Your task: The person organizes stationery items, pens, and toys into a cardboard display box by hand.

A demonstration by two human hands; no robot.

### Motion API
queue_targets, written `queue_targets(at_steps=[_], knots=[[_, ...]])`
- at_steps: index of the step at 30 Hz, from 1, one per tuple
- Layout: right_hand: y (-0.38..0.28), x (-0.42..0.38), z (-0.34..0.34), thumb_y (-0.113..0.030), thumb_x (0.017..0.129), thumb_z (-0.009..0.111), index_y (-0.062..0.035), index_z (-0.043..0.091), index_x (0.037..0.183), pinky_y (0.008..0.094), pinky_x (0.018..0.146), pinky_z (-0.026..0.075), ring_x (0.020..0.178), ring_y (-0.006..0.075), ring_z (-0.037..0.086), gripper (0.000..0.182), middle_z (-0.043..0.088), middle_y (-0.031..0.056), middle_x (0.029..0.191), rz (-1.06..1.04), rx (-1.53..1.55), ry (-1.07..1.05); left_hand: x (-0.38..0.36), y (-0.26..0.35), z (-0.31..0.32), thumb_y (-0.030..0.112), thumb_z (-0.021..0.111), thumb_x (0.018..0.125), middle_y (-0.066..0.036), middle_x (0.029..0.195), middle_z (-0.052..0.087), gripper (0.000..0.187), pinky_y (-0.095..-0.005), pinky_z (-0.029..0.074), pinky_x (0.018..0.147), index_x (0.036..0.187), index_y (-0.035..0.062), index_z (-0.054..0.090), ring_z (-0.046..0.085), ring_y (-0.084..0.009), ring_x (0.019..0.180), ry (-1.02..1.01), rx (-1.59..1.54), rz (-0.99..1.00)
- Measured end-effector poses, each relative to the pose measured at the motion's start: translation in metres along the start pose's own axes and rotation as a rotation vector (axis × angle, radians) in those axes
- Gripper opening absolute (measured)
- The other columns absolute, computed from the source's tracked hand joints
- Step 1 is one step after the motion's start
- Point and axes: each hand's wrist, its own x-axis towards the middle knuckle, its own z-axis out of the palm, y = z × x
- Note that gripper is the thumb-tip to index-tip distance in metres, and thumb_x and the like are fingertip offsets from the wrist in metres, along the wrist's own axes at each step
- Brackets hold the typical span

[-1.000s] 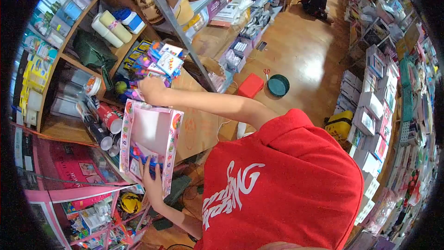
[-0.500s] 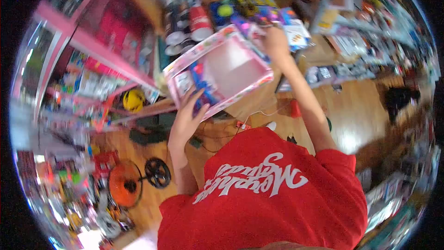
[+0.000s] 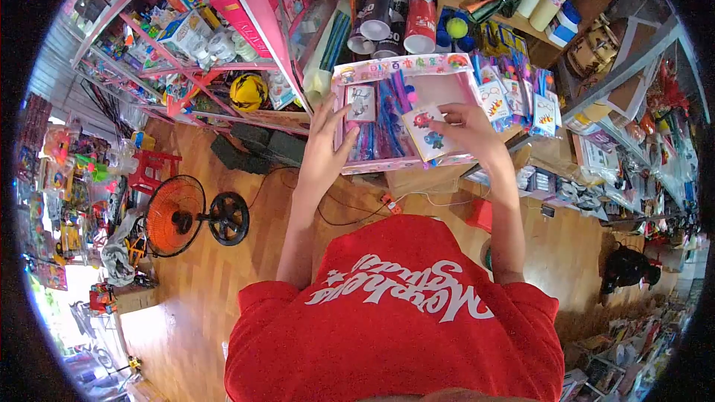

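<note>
The right hand has its grip clamped on a card pack, over the right half of an open pink box. The left hand lies at the box's left edge with finger and thumb apart; I cannot tell whether that grip clamps the box. Blue-purple packs fill its left and middle, loose packs lie just right, and a red tube sits on the far side.
</note>
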Motion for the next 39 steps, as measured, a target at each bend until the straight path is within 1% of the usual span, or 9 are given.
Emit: queue_targets(at_steps=[6,9,15,21,27,30,33,36,39], knots=[[0.001,0.01,0.004,-0.018,0.081,0.071,0.0029,0.057,0.119,0.0249,0.062,0.046,0.075,0.0104,0.061,0.046,0.068,0.0107,0.087,0.076,-0.178,-0.037,-0.003,-0.004,0.012,0.015,0.066,0.083,-0.019,0.146,0.031,0.049,-0.0413,0.026,0.109,0.129,0.0074,0.051,0.027,-0.0376,0.136,-0.081,0.307,-0.009],[-0.006,0.016,0.017,-0.02,0.08,0.072,0.0026,0.055,0.122,0.0253,0.06,0.044,0.073,0.0107,0.059,0.05,0.067,0.0107,0.085,0.091,-0.247,-0.03,-0.003,-0.016,0.021,0.009,0.067,0.079,-0.024,0.149,0.019,0.047,-0.0474,0.023,0.11,0.125,0.0108,0.054,0.025,-0.0425,0.135,-0.01,0.014,-0.095],[0.013,0.008,0.001,-0.024,0.079,0.073,0.0066,0.054,0.121,0.0281,0.064,0.047,0.075,0.015,0.061,0.055,0.067,0.0144,0.088,-0.068,-0.269,0.059,0.0,-0.035,0.016,0.002,0.062,0.078,-0.033,0.134,0.035,0.051,-0.0416,0.031,0.107,0.127,0.0092,0.051,0.034,-0.0445,0.128,-0.28,-0.167,-0.216],[0.009,-0.017,-0.044,-0.011,0.083,0.067,0.0012,0.054,0.125,0.025,0.073,0.046,0.086,0.0111,0.058,0.046,0.066,0.0087,0.096,0.049,-0.149,0.043,-0.004,-0.032,0.022,0.001,0.057,0.08,-0.029,0.13,0.042,0.043,-0.0424,0.037,0.101,0.123,0.0059,0.054,0.044,-0.0419,0.12,-0.169,-0.073,-0.172],[0.05,0.015,-0.037,-0.016,0.082,0.069,0.0015,0.052,0.126,0.0306,0.075,0.047,0.086,0.0179,0.06,0.05,0.065,0.0131,0.098,-0.052,-0.378,0.2,0.002,-0.01,0.013,0.016,0.057,0.087,-0.028,0.126,0.048,0.039,-0.0404,0.04,0.095,0.123,0.0025,0.053,0.048,-0.04,0.117,-0.224,-0.084,-0.287],[0.046,0.027,-0.017,-0.021,0.079,0.072,0.0024,0.054,0.12,0.0336,0.073,0.048,0.081,0.0243,0.062,0.051,0.065,0.0176,0.092,-0.054,-0.579,0.26,0.001,-0.02,0.016,0.024,0.058,0.089,-0.028,0.124,0.05,0.042,-0.0389,0.041,0.095,0.124,0.0023,0.053,0.048,-0.0397,0.117,-0.196,-0.073,-0.196],[0.048,0.037,-0.008,-0.024,0.075,0.075,0.0031,0.055,0.114,0.0361,0.071,0.048,0.077,0.029,0.063,0.052,0.064,0.0203,0.086,-0.045,-0.663,0.294,0.0,-0.02,0.014,0.024,0.061,0.087,-0.027,0.13,0.045,0.045,-0.0433,0.035,0.101,0.125,0.003,0.052,0.044,-0.0386,0.123,-0.174,-0.095,-0.177],[0.057,0.043,-0.003,-0.024,0.073,0.075,0.0052,0.06,0.103,0.0389,0.069,0.049,0.077,0.0321,0.063,0.044,0.064,0.0216,0.08,-0.07,-0.695,0.276,0.001,-0.004,0.007,0.025,0.063,0.085,-0.023,0.138,0.04,0.048,-0.0485,0.021,0.11,0.128,0.0077,0.051,0.037,-0.0362,0.13,-0.109,0.172,-0.027],[0.051,0.042,-0.001,-0.024,0.074,0.074,0.0073,0.065,0.089,0.0418,0.072,0.05,0.081,0.038,0.064,0.035,0.064,0.0256,0.079,-0.062,-0.735,0.231,0.008,0.017,0.006,0.025,0.064,0.084,-0.016,0.144,0.036,0.05,-0.0514,0.008,0.113,0.13,0.0131,0.05,0.031,-0.0338,0.135,-0.261,0.226,0.094]])
